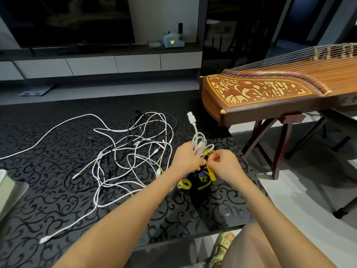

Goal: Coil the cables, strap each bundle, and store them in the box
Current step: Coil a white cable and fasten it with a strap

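Left hand (186, 158): grips the coiled white cable (200, 143) at its waist, above the table (58, 190).
Right hand (225, 164): pinches the yellow strap (212, 173) beside the coil.
Handling: light, springy loops, likely to spread; hold the middle.
Loose cables (135, 151): tangled on the table, left.

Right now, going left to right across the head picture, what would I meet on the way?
Tangled cables → left hand gripping the coiled white cable → right hand pinching a yellow strap → wooden string instrument.
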The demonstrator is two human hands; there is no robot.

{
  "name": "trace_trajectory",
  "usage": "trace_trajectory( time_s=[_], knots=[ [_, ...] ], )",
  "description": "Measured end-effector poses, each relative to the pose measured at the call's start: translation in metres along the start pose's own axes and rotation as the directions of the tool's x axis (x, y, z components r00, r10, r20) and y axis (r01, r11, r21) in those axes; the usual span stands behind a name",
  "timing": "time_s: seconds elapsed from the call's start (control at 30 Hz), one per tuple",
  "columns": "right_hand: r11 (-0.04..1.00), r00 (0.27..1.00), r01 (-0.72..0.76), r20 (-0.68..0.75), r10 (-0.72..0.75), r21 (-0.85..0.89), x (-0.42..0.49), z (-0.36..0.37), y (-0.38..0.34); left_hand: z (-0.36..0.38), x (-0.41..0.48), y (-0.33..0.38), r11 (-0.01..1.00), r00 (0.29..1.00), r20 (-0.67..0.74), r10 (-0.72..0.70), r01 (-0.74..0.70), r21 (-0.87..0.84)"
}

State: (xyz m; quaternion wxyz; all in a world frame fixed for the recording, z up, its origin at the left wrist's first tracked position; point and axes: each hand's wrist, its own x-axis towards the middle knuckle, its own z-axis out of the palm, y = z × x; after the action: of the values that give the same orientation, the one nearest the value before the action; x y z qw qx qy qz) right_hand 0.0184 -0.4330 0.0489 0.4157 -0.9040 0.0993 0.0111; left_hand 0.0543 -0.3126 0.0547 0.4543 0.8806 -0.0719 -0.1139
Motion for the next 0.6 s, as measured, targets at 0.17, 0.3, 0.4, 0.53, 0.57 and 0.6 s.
trace_trajectory(
  time_s=[0.17, 0.3, 0.4, 0.53, 0.57, 0.6],
  knots=[
    [0.860, 0.994, 0.066, -0.044, -0.103, -0.506, -0.007, 0.002, -0.011, 0.010, -0.002, 0.007, 0.953, 0.982, -0.077, 0.173, -0.147, 0.264],
    [0.839, 0.995, 0.048, -0.044, -0.086, -0.543, -0.012, -0.001, -0.006, 0.013, -0.004, 0.013, 0.959, 0.983, -0.089, 0.163, -0.136, 0.250],
    [0.821, 0.997, 0.032, -0.037, -0.065, -0.570, -0.018, -0.005, -0.008, 0.022, -0.006, 0.015, 0.951, 0.981, -0.097, 0.169, -0.136, 0.278],
    [0.814, 0.998, 0.022, -0.039, -0.055, -0.580, -0.024, -0.008, -0.009, 0.030, -0.006, 0.015, 0.937, 0.978, -0.110, 0.175, -0.131, 0.324],
    [0.821, 0.998, 0.023, -0.038, -0.055, -0.571, -0.026, -0.009, -0.009, 0.028, -0.006, 0.015, 0.927, 0.975, -0.121, 0.184, -0.131, 0.351],
    [0.831, 0.998, 0.023, -0.037, -0.052, -0.556, -0.029, -0.010, -0.010, 0.025, -0.005, 0.013, 0.918, 0.972, -0.138, 0.189, -0.125, 0.376]
  ],
)
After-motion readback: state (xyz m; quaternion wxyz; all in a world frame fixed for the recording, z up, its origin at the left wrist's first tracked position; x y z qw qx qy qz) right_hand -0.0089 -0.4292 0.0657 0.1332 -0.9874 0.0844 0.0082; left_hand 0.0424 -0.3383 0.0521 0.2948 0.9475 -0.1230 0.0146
